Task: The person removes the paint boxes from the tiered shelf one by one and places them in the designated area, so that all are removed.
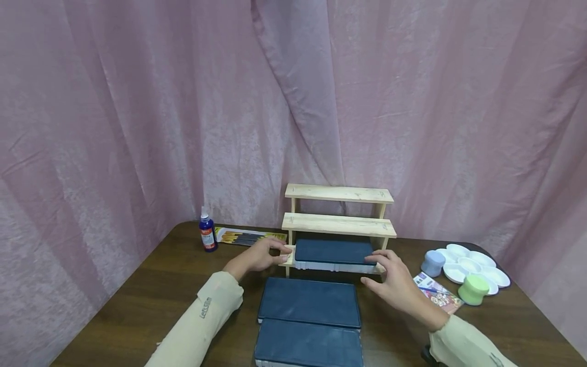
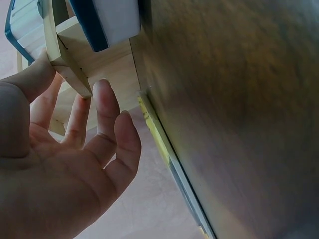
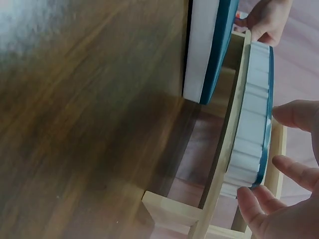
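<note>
A three-step wooden shelf stands on the table. My left hand pinches the left end of its lowest board, thumb on one side and fingertips at the other edge. On that board lies a flat box with a dark blue lid and ribbed white sides. My right hand is at the box's right end, its fingertips at the corner and lid edge and its fingers loosely spread. Two similar dark blue boxes, a farther one and a nearer one, lie before the shelf.
A blue spray bottle and a pack of brushes are at the back left. At the right are a white flower-shaped palette, a light blue cup, a green cup and a printed card. A pink curtain hangs behind.
</note>
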`<state>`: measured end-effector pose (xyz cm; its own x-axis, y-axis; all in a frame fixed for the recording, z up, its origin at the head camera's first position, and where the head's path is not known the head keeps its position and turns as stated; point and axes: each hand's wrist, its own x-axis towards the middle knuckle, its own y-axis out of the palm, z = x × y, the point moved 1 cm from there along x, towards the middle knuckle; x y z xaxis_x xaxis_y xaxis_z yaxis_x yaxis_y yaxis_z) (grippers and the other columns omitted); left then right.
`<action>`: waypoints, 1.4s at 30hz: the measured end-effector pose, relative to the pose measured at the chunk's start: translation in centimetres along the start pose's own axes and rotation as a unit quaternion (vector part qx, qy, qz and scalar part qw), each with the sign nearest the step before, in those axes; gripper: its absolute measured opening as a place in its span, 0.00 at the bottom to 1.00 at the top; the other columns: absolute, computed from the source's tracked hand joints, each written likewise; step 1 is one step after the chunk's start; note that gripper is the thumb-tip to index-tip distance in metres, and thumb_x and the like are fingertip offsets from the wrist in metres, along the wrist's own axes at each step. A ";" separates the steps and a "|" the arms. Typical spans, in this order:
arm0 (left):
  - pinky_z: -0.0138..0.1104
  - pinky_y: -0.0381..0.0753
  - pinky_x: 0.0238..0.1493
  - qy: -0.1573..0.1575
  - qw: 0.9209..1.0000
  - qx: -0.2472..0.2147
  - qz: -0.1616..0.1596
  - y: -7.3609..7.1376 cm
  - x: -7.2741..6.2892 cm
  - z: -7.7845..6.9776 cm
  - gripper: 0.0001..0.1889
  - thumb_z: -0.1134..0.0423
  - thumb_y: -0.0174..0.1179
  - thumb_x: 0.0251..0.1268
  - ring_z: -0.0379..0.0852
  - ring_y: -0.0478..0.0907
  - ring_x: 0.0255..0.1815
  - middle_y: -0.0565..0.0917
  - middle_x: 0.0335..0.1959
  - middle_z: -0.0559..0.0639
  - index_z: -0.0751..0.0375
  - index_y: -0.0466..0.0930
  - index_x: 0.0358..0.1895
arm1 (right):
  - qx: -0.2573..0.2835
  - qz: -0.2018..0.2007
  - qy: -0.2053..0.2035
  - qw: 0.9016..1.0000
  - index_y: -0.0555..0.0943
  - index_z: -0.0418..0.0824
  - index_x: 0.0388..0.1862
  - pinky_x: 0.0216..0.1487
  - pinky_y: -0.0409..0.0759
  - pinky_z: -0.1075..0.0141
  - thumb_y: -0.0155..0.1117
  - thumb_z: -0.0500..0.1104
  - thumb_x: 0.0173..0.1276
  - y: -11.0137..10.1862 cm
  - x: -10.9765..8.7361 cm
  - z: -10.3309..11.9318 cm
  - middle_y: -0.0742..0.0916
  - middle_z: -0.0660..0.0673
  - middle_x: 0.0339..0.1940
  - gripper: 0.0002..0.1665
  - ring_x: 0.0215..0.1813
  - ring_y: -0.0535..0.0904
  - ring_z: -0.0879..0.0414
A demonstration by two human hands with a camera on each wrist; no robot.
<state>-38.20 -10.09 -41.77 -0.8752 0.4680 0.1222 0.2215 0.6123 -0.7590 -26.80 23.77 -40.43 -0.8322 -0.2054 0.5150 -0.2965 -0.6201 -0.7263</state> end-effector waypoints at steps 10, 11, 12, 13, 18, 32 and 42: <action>0.50 0.67 0.68 -0.012 1.000 -0.011 0.002 0.1 0.0 -0.1 0.12 0.63 0.67 0.65 0.58 0.70 0.66 0.78 0.61 0.57 0.57 0.88 0.50 | 0.002 0.027 0.024 0.999 0.81 0.35 0.57 0.56 0.72 0.36 0.76 0.42 0.57 0.3 1.0 -0.7 0.75 0.29 0.63 0.29 0.60 0.74 0.31; 0.50 0.67 0.68 -0.012 1.000 -0.011 0.002 0.1 0.1 0.0 0.12 0.63 0.67 0.65 0.58 0.70 0.66 0.78 0.61 0.57 0.57 0.88 0.50 | 0.004 0.029 0.027 0.999 0.81 0.35 0.58 0.56 0.74 0.37 0.76 0.42 0.58 0.3 1.1 -0.8 0.75 0.28 0.64 0.29 0.58 0.76 0.32; 0.50 0.67 0.68 -0.012 1.000 -0.012 0.002 0.1 0.1 0.0 0.12 0.63 0.67 0.65 0.58 0.70 0.66 0.78 0.61 0.57 0.57 0.88 0.50 | 0.007 0.031 0.031 0.999 0.80 0.35 0.58 0.55 0.75 0.38 0.76 0.42 0.58 0.4 1.2 -0.9 0.74 0.28 0.64 0.29 0.56 0.78 0.34; 0.50 0.67 0.67 -0.011 1.000 -0.013 0.002 0.1 0.1 0.0 0.12 0.63 0.67 0.65 0.58 0.70 0.66 0.78 0.61 0.57 0.57 0.88 0.50 | 0.010 0.032 0.033 0.999 0.80 0.35 0.58 0.54 0.76 0.39 0.76 0.42 0.58 0.5 1.3 -1.0 0.74 0.27 0.65 0.30 0.54 0.79 0.35; 0.51 0.68 0.67 -0.004 1.000 -0.015 0.004 0.1 0.1 0.2 0.12 0.63 0.67 0.64 0.59 0.70 0.66 0.77 0.61 0.57 0.56 0.88 0.50 | 0.018 0.045 0.038 0.998 0.79 0.35 0.61 0.47 0.81 0.46 0.76 0.43 0.58 0.8 1.8 -1.3 0.72 0.26 0.66 0.32 0.46 0.82 0.43; 0.50 0.67 0.67 0.000 1.000 -0.026 0.003 0.1 0.1 0.3 0.12 0.63 0.67 0.65 0.59 0.70 0.66 0.77 0.62 0.58 0.57 0.88 0.50 | 0.010 0.056 0.034 0.998 0.80 0.34 0.61 0.59 0.71 0.36 0.76 0.45 0.60 1.3 2.7 -1.8 0.71 0.24 0.67 0.32 0.62 0.72 0.27; 0.51 0.67 0.67 -0.005 1.000 -0.021 -0.001 0.2 0.0 0.3 0.12 0.63 0.67 0.65 0.59 0.70 0.66 0.77 0.62 0.57 0.56 0.88 0.50 | 0.036 0.063 0.050 0.996 0.81 0.35 0.61 0.57 0.76 0.40 0.77 0.50 0.58 1.4 3.0 -2.2 0.70 0.25 0.69 0.35 0.61 0.74 0.28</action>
<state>-38.28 -10.16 -42.05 -0.8804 0.4597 0.1168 0.2371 0.6399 -0.7309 -30.73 23.98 -40.91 -0.9047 -0.2102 0.3707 -0.1552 -0.6475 -0.7461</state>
